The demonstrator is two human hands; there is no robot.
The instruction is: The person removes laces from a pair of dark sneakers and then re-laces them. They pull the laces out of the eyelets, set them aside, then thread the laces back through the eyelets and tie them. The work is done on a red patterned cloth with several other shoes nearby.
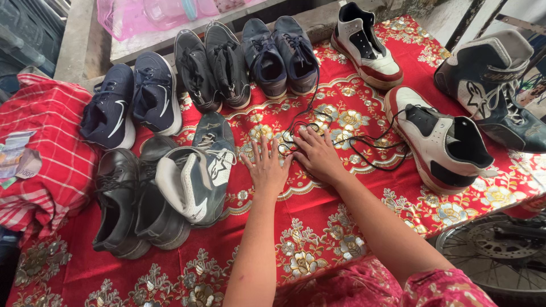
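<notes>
— Listing hands: state and position?
— Left hand [266, 168]: open, flat on red floral cloth [318, 227]. Right hand [318, 154]: open, fingers pressing black shoelace [364, 149].
— Lace location?
— Tangled on cloth, trailing to white-and-black sneaker [441, 139]; grey high-top [199, 173] just beside left hand.

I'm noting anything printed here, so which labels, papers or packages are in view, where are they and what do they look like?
Paper notes: far left, lying on the red checked cloth; flat, pale green and grey.
Clear pink plastic container: top edge, on the ledge behind the shoes; see-through, boxy.
No signs or screens.
</notes>
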